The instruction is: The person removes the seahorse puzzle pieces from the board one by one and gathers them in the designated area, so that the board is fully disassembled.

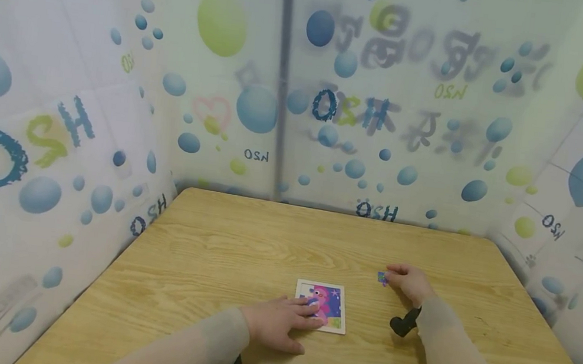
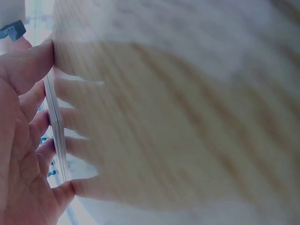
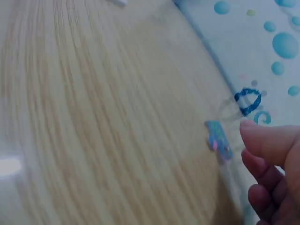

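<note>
A small square picture puzzle point(image 1: 336, 299) with a white border lies on the wooden table, showing a pink bird-like figure on blue. My left hand point(image 1: 279, 320) rests on its left part with the fingers spread, hiding some of the picture. From the side, the left wrist view has the fingers of that hand point(image 2: 35, 126) along the thin edge of the puzzle point(image 2: 57, 124). Further right, my right hand point(image 1: 410, 282) is at a small blue and purple puzzle piece point(image 1: 381, 278). In the right wrist view the piece point(image 3: 218, 140) lies just beyond the thumb and loosely bent fingers point(image 3: 262, 159).
The wooden table point(image 1: 221, 246) extends around both hands. A pale curtain point(image 1: 217, 79) printed with blue and green bubbles hangs behind it and at both sides. Black straps point(image 1: 406, 322) show at the wrists.
</note>
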Tool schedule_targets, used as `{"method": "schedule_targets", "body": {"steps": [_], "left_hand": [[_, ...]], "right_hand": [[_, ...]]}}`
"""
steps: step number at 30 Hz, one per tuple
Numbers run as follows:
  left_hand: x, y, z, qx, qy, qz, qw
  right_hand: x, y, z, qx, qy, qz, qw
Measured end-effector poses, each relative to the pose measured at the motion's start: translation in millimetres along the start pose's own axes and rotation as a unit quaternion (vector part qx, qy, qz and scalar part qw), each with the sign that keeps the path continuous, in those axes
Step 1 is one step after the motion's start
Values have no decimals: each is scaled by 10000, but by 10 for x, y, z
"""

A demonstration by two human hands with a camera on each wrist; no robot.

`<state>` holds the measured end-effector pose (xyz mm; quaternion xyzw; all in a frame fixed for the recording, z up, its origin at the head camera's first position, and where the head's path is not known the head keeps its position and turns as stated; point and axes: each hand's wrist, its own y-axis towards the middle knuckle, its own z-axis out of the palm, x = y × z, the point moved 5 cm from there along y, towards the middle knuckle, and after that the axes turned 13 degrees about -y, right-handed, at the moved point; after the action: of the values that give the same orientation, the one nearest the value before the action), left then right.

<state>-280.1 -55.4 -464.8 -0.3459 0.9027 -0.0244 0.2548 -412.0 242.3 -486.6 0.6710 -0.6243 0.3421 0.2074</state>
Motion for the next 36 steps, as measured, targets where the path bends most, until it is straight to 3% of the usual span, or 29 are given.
{"method": "schedule_targets", "body": {"steps": [11, 24, 29, 32, 36], "left_hand": [[22, 23, 7, 4, 17, 35, 10000], [39, 33, 17, 25, 80, 106, 9999], [31, 29, 10, -20, 116, 95, 9999], [35, 33, 14, -27, 114, 106, 9999], [33, 39, 15, -29, 160, 151, 9998]], "right_hand": [[394, -59, 238, 92, 547, 253, 9981], [874, -174, 900, 666, 266, -126, 9973], [1007, -179, 1072, 822, -235, -725, 9937], [1066, -169, 1125, 734, -475, -1200, 9889], [1091, -165, 1151, 612, -679, -1528, 9840]]}}
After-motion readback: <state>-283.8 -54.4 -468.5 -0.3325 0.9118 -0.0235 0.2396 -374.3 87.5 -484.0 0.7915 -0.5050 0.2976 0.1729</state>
